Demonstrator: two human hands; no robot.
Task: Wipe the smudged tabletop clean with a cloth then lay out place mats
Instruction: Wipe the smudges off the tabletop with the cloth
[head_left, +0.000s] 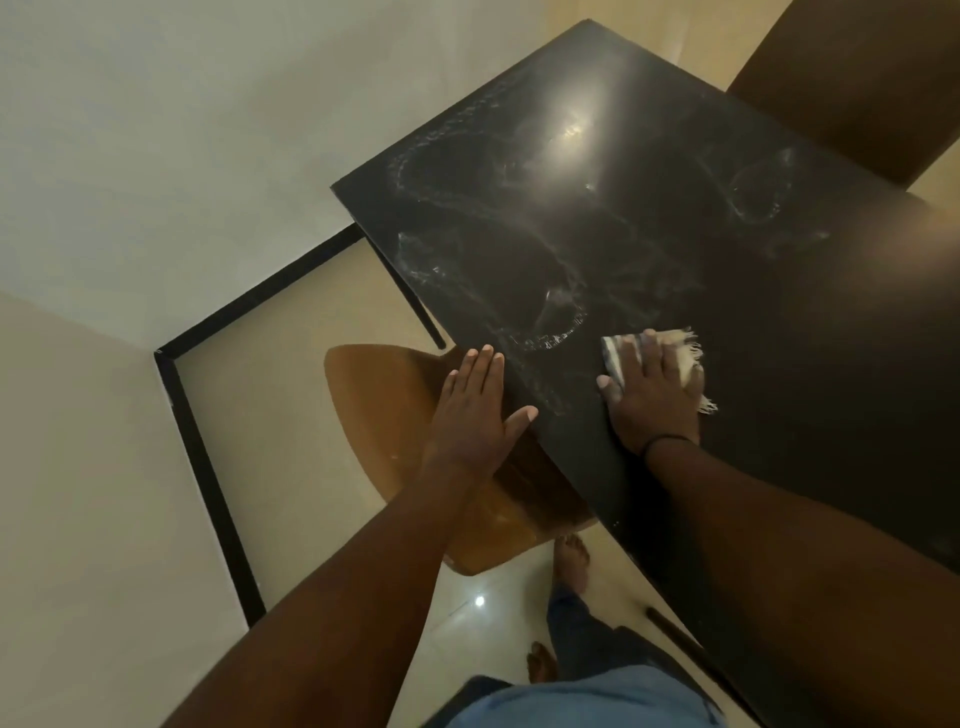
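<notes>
**Cloth pressed to the smudged black desk**

My right hand lies flat on the cloth, fingers straight and spread, pressing it onto the black desk near the edge closest to me. The cloth is pale with darker stripes, and a frayed fringe shows past my fingers on the far and right sides. A thin dark band circles my right wrist.

My left hand is wide open too, fingers straight and close together, thumb stretched out to the right. Its thumb and inner edge reach over the left rim of the desk while the rest of the palm hangs past the rim, above the wooden chair seat tucked below. I cannot tell how firmly it bears on the rim.

White smudges swirl across the far left half of the desk, with a curved streak just beyond the cloth and a fainter loop toward the far right. A bright light reflection glares on the far part of the top.

A brown chair back stands at the far right corner. Below me I see the pale tiled floor, black skirting along the wall, and my bare feet beside the desk.
</notes>
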